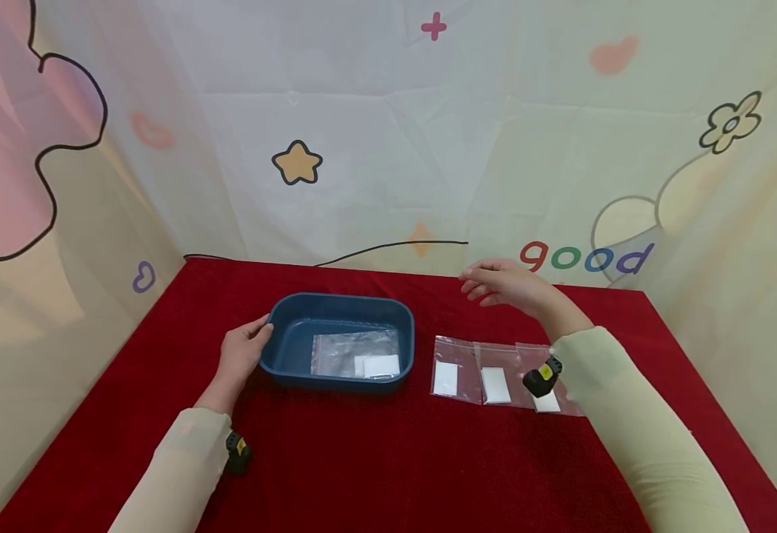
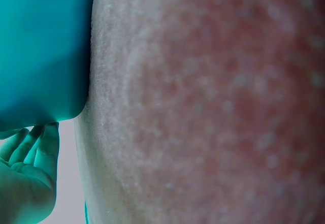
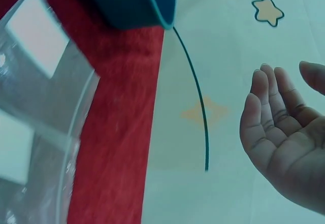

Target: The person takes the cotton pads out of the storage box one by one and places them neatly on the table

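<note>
A dark blue rectangular plastic bin (image 1: 335,305) sits left of centre, and clear zip bags (image 1: 335,354) with white cards inside lie in it. My left hand (image 1: 241,352) grips the bin's left end, thumb by the rim; in the left wrist view its fingers (image 2: 46,148) meet the blue wall. Held in the air beyond the bags on the table is my right hand (image 1: 504,285), fingers loosely bent and holding nothing, as the right wrist view also shows the palm (image 3: 294,148). Below it lie several clear zip bags (image 1: 461,370) in a row, each with a white card.
A red cloth (image 1: 361,459) covers the table. Behind and at both sides hangs a pale printed curtain (image 1: 375,200). My right sleeve and its black wrist camera (image 1: 540,379) partly cover the rightmost bags.
</note>
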Available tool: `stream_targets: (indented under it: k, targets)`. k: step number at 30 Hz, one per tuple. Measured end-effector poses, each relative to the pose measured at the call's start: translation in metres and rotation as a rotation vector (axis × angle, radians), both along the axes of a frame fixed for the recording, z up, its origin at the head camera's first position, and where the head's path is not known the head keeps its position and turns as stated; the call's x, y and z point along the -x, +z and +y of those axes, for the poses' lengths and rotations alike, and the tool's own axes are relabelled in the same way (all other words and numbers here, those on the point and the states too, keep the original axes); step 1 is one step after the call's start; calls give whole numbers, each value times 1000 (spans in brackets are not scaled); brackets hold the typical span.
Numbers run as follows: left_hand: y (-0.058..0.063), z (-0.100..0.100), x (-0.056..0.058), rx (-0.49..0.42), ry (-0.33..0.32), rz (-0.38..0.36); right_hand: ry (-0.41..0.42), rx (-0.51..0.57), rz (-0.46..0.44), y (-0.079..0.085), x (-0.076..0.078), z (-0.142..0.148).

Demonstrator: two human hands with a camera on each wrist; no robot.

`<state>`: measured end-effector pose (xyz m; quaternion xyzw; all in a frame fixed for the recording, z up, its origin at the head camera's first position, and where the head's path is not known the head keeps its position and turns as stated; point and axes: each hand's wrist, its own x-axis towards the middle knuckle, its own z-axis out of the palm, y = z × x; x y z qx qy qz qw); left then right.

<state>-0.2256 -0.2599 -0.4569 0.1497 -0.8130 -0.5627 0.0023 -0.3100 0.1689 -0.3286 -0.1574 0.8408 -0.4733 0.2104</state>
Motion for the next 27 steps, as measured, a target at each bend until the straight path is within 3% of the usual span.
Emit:
stream_targets:
  k: [10,18,27]
  targets:
    - [0,-1,0,6,5,5,133,-108,-13,3,16,-47]
    - [-1,-1,-1,-8,2,-2,163,-193,-45,1,21,-86]
    - [-1,1,-1,-20,6,-2,258,-268,-187,-1,27,-121]
